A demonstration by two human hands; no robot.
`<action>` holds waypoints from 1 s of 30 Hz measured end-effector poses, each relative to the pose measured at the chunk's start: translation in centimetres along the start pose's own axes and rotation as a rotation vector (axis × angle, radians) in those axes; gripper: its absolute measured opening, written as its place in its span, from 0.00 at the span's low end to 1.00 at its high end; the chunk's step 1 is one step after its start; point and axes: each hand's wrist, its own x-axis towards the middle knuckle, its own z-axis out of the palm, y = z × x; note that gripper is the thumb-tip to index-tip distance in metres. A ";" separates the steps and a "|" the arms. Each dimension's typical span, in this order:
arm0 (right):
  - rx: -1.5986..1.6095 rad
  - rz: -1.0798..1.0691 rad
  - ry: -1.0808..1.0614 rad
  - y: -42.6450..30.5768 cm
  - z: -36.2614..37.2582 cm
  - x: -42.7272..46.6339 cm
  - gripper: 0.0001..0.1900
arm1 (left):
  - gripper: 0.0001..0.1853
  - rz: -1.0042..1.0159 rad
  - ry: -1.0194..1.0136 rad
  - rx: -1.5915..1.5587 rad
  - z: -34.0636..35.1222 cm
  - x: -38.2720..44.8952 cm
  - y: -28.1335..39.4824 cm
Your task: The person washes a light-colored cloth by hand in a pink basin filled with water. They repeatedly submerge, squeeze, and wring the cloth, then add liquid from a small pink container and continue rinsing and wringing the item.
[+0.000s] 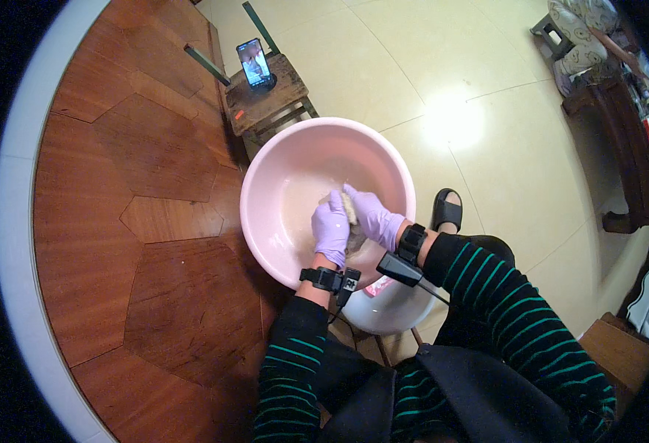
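Note:
Both my hands wear thin purple gloves and meet inside a large pink plastic basin. My left hand and my right hand are closed around a pale, rough-looking piece between them; what it is made of cannot be told. A dark greyish clump shows just below it, under my hands, partly hidden by them. The basin's bottom looks wet, with a glint of light at its left side. Black straps with small devices circle both my wrists.
Beyond the basin a small wooden chair holds a lit phone on a stand. Near me a white bowl with a pink packet stands under the basin's edge. A wooden panelled surface lies left, and dark carved furniture stands right.

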 end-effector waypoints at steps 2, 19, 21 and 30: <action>-0.094 -0.025 0.089 -0.3 -0.3 0.5 0.27 | 0.33 0.116 -0.064 0.119 0.6 -0.6 -0.2; -0.553 -0.266 0.100 -1.6 -3.5 -2.5 0.23 | 0.10 0.079 -0.068 -0.648 0.7 1.8 -1.6; -0.384 -0.127 -0.023 -0.9 -3.3 -4.1 0.25 | 0.11 0.008 -0.098 -0.720 0.6 1.2 -0.3; 0.532 0.265 -0.270 -4.3 -1.5 -1.5 0.25 | 0.14 0.224 -0.127 -0.483 3.3 -2.4 2.4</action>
